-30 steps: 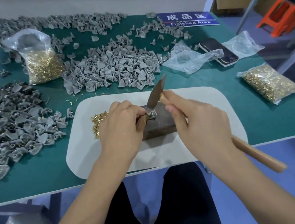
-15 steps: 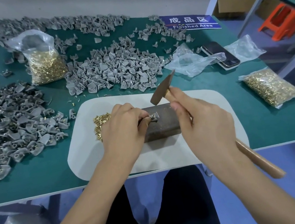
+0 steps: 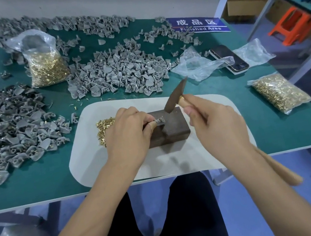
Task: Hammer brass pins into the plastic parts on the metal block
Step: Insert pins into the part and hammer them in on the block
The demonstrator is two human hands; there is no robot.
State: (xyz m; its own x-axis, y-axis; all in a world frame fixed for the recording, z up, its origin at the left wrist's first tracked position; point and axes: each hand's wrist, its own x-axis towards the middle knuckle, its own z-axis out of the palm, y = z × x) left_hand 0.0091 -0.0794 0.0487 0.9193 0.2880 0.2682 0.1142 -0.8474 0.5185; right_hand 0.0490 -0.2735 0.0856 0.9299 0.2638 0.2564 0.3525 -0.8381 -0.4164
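Green matting covers the workbench (image 3: 36, 180), and from the head view, the only one, a white rounded mat (image 3: 88, 165) lies at its near edge with a dark rectangular metal block (image 3: 170, 130) on it.

On the block's top left sits a small grey plastic part (image 3: 159, 121). The left hand (image 3: 126, 135) pinches it, thumb and fingers curled in against its left side to keep it seated. Whether a pin already stands in it is too small to tell. Loose brass pins (image 3: 103, 130) lie on the mat just behind that hand.

The right hand (image 3: 216, 127) is wrapped round the wooden handle of a small steel-headed hammer (image 3: 175, 95), high up near the head. The head is tilted, its lower face hovering just above the block's far right part, apart from the plastic part.

Heaps of grey plastic parts (image 3: 116, 77) spread across the bench, and a clear bag of brass pins (image 3: 45, 62) stands behind them.

The step looks like the strike itself. It should go best with short, light taps, the face brought down square on the pin, the part flat on the block, and the left fingertips (image 3: 153, 125) held clear of the hammer's path, since they sit touching the target.
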